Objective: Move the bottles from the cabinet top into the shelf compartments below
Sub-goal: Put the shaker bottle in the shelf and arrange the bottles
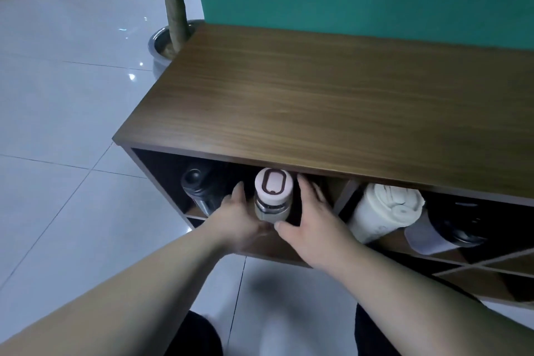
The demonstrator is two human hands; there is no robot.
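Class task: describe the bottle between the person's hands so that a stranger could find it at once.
Start at the wooden cabinet and look into its left compartment. The bottle stands right of a dark flask; only it has a pale pink lid with a brown oval ring.

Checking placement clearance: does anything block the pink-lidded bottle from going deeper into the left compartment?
Nothing visible does. The pink-lidded bottle sits between both hands, with the black bottle off to its left, apart from it; the space behind is dark.

Cabinet top [332,101]: matt wood grain. Floor tiles [57,130]: glossy. Pale-capped bottle [273,196]: smooth plastic lid, clear body.
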